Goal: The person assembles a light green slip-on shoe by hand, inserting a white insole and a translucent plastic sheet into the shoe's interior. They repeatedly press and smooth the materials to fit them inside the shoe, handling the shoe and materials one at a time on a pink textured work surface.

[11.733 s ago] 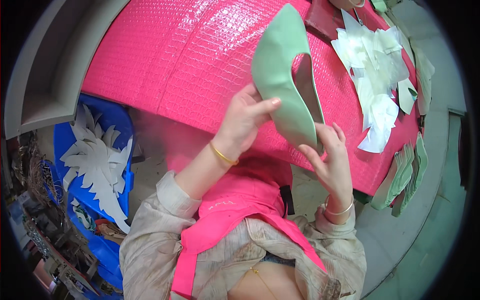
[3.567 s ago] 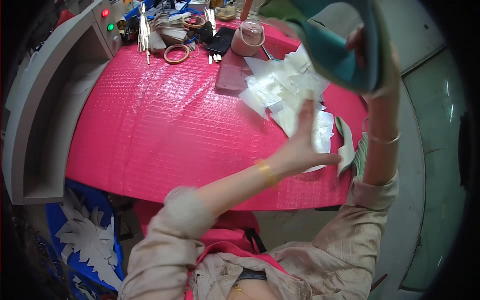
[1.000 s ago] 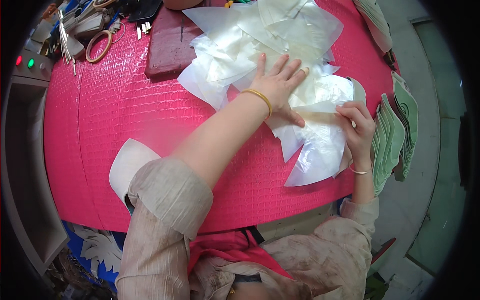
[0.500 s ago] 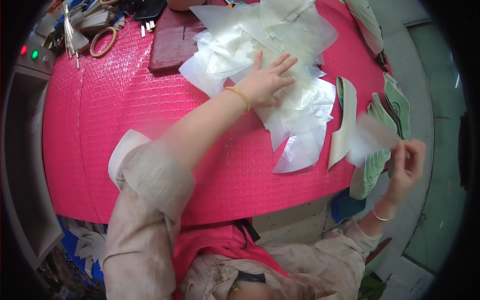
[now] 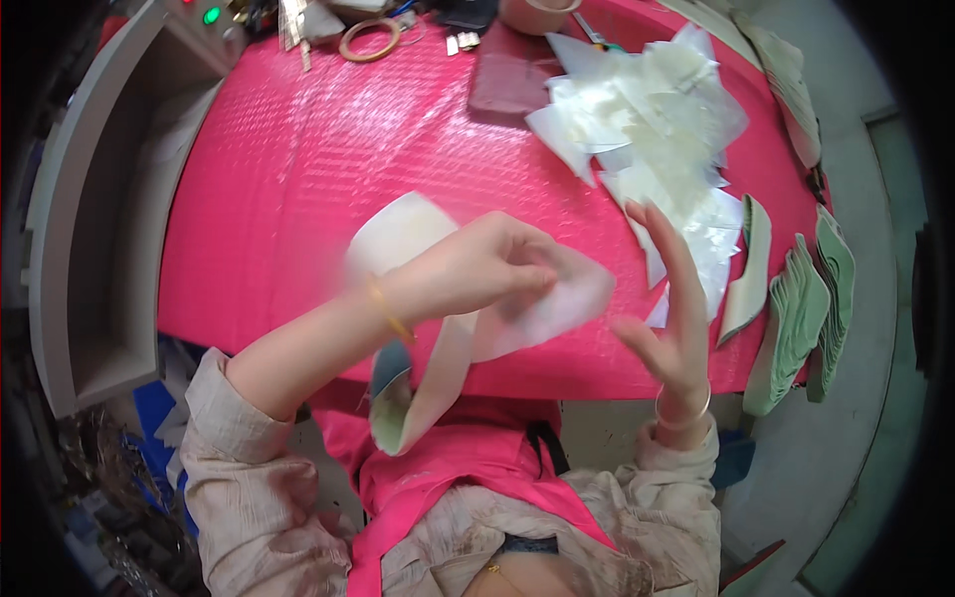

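- Our left hand: fingers clamped on one pale sheet
- Our right hand: fingers apart, near the sheet pile
- One shoe piece, left of the sheet

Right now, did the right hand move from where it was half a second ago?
Yes, to the left. The right hand showed past the right edge of the pink table; now it shows over it.

Pink table bears translucent sheets; 1 tan ring; 1 maroon slab.
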Action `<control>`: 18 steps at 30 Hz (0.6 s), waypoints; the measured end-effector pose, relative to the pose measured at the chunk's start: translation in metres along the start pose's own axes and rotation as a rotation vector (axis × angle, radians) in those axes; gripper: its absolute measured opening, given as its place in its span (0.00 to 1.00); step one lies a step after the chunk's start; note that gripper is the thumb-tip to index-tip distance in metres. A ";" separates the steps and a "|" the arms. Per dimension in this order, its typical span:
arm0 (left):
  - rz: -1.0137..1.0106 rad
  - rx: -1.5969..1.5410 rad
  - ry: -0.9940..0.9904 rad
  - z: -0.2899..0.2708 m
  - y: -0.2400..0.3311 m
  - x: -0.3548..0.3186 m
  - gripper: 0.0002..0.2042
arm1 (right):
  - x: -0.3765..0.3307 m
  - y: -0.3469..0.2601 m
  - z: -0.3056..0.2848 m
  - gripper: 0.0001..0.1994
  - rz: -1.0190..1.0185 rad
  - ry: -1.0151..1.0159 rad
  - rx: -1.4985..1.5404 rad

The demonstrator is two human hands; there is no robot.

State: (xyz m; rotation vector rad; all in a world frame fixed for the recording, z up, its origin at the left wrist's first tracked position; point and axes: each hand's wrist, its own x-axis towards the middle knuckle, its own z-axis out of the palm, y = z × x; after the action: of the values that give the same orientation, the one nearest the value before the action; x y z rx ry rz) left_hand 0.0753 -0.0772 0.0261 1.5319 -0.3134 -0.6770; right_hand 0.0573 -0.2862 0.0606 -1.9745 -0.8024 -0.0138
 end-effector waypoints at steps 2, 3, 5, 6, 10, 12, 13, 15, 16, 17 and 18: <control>-0.083 0.066 0.031 -0.012 0.012 -0.032 0.12 | 0.008 0.017 0.024 0.20 0.146 -0.026 0.071; -0.163 0.100 0.102 -0.022 0.026 -0.045 0.12 | 0.005 0.021 0.028 0.18 0.289 -0.175 0.206; -0.140 0.172 0.481 -0.065 0.013 -0.065 0.16 | 0.004 0.011 0.045 0.12 0.354 -0.142 0.481; -0.031 0.210 0.786 -0.098 -0.023 -0.070 0.22 | 0.009 0.012 0.051 0.11 0.424 -0.158 0.623; -0.275 0.611 0.579 -0.121 -0.097 -0.075 0.25 | 0.038 0.054 0.100 0.14 0.696 -0.170 1.096; -0.152 0.342 0.548 -0.095 -0.111 -0.100 0.22 | 0.046 0.055 0.129 0.15 0.974 -0.187 1.254; -0.119 -0.069 0.530 -0.077 -0.104 -0.116 0.20 | 0.044 0.056 0.137 0.16 0.981 -0.181 1.287; -0.109 -0.494 0.577 -0.048 -0.104 -0.145 0.26 | 0.032 0.058 0.153 0.17 0.992 -0.192 1.352; -0.146 -0.514 0.641 -0.037 -0.112 -0.156 0.31 | 0.024 0.062 0.160 0.19 0.965 -0.218 1.368; -0.188 -0.449 0.721 -0.031 -0.112 -0.162 0.29 | 0.016 0.068 0.164 0.22 0.937 -0.237 1.378; -0.202 0.068 0.819 -0.025 -0.108 -0.165 0.26 | 0.011 0.073 0.165 0.24 0.907 -0.255 1.386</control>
State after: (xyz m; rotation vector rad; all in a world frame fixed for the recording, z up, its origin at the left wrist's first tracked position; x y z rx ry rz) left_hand -0.0613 0.0485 -0.0433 1.7845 0.4445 -0.1470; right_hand 0.0537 -0.1732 -0.0810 -0.8143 0.1021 1.0453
